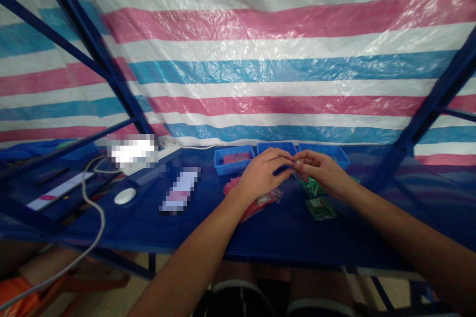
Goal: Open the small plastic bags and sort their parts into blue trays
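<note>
My left hand and my right hand meet fingertip to fingertip above the table, in front of the blue bins. Between them is a small clear plastic bag, pinched at the fingertips and mostly hidden. What it contains is too small to tell. Beneath my left hand lies a pile of red and pink plastic packets, partly covered by the hand and wrist. Below my right hand are green packets, and a flat dark green packet lies closer to me.
Behind my hands stand a left blue bin with red packets, a middle blue bin and a right blue bin. Leftward are a phone, a white oval object, a power strip and a white cable. Blue frame bars flank the table.
</note>
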A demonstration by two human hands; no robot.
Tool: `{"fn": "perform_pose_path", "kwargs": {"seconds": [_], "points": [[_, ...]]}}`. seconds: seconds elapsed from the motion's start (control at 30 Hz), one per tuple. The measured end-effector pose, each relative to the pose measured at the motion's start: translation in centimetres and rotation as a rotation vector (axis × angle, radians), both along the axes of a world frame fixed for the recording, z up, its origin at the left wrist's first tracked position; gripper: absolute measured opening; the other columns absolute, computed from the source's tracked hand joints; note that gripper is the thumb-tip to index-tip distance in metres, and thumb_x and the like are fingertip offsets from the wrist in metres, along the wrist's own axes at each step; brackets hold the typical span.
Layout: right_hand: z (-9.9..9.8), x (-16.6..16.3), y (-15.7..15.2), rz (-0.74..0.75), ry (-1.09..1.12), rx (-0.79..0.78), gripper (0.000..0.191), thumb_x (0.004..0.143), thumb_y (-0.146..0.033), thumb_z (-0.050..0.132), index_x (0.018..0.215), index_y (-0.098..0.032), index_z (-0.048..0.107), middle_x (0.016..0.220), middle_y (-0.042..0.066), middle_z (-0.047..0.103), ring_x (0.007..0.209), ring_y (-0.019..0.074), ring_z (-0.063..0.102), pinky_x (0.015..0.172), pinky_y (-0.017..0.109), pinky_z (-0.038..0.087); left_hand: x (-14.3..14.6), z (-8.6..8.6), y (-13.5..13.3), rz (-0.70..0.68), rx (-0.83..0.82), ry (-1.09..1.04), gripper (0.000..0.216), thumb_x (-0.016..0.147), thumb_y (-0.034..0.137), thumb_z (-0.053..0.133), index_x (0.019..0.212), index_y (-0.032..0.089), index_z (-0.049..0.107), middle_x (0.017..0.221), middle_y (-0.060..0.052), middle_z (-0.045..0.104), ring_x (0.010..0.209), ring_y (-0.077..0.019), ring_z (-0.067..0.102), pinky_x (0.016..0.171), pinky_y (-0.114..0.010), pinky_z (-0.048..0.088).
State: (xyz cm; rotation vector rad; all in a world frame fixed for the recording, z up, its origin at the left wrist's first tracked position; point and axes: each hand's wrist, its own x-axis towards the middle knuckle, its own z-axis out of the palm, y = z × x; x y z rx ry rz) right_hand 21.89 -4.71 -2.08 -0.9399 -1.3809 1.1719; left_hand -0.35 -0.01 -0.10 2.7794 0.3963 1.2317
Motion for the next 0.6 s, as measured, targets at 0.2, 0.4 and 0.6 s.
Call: {"fn": "perform_pose_path", "kwargs": {"seconds": [0.2, 0.4, 0.6], "points": [[0.1, 0.0, -0.1, 0.041, -0.013, -0.012, 0.038, 0.087, -0.048, 0.083, 0.114, -0.024, 0.072, 0.092, 0.003, 0.071, 0.069, 0.0154, 0.058, 0.061, 0.030, 0.046, 0.1, 0.4, -0.9, 0.008, -0.072, -0.018, 0.014, 0.099, 0.023, 0.063, 0.110, 0.019, 0.069, 0.115, -0.010, 0.072, 0.113, -0.0230, 0.069, 0.102, -0.039, 0.057], [0.9, -0.5, -0.6, 0.020, -0.075, 0.087, 0.036, 0.096, -0.058, 0.070, 0.101, -0.023, 0.077, 0.097, 0.007, 0.073, 0.086, 0.0219, 0.065, 0.070, 0.033, 0.053, 0.5, 0.5, -1.3, 0.104, -0.186, -0.067, 0.002, 0.094, 0.020, 0.063, 0.094, 0.018, 0.064, 0.093, -0.004, 0.068, 0.087, -0.0175, 0.065, 0.083, -0.031, 0.053], [0.6, -0.4, -0.3, -0.029, -0.129, 0.105, 0.035, 0.089, -0.057, 0.080, 0.093, -0.022, 0.077, 0.087, 0.005, 0.075, 0.072, 0.0183, 0.064, 0.071, 0.034, 0.053, 0.5, 0.4, -1.1, 0.111, -0.256, -0.058, 0.011, 0.099, 0.029, 0.062, 0.096, 0.019, 0.065, 0.092, -0.004, 0.069, 0.083, -0.0171, 0.065, 0.079, -0.031, 0.053]]}}
